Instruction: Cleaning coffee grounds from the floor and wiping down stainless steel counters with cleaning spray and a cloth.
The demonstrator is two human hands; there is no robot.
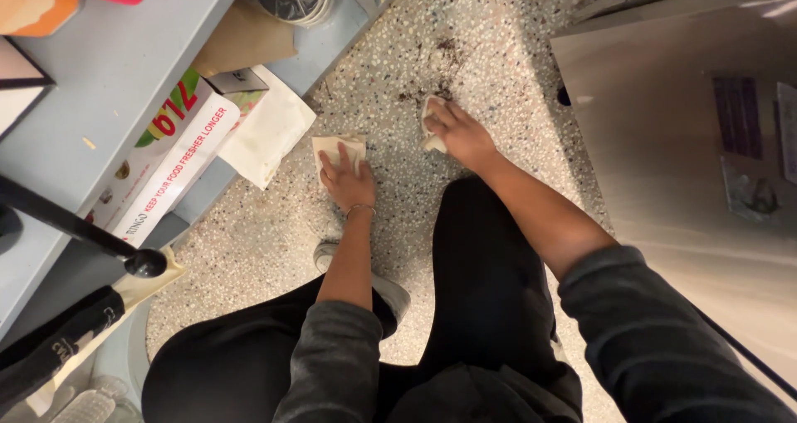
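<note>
1. The person crouches over a speckled terrazzo floor (490, 49), seen from above; both knees in black trousers fill the bottom of the frame, and grey sleeves are pushed up on both forearms.
2. The left hand (347, 182), just left of the frame's centre, lies flat on a folded beige paper towel (332, 147), its fingers (344, 159) stretched forward and held close together, pressing the towel to the floor. A thin bracelet circles that wrist.
3. The right hand (461, 132), a little above centre, presses a crumpled white paper towel (429, 120) onto the floor; the fingers curl over the wad and cover most of it, gripping it loosely.
4. Dark brown crumbs and smears (440, 70) are scattered on the floor just above the right hand's towel, touching its upper edge.
5. The two towels lie near each other but apart, with bare floor between them.
6. A grey shoe (390, 290) shows below the left hand, between the knees.
7. At the upper left stands a pale blue shelf unit (108, 74); a long white carton with red and green print (170, 161) lies on its lower level, beside a white sheet (270, 132) hanging over the edge.
8. A brushed stainless steel cabinet (664, 141) fills the right side of the frame.
9. A black handle with a round knob (145, 263) crosses the lower left.
</note>
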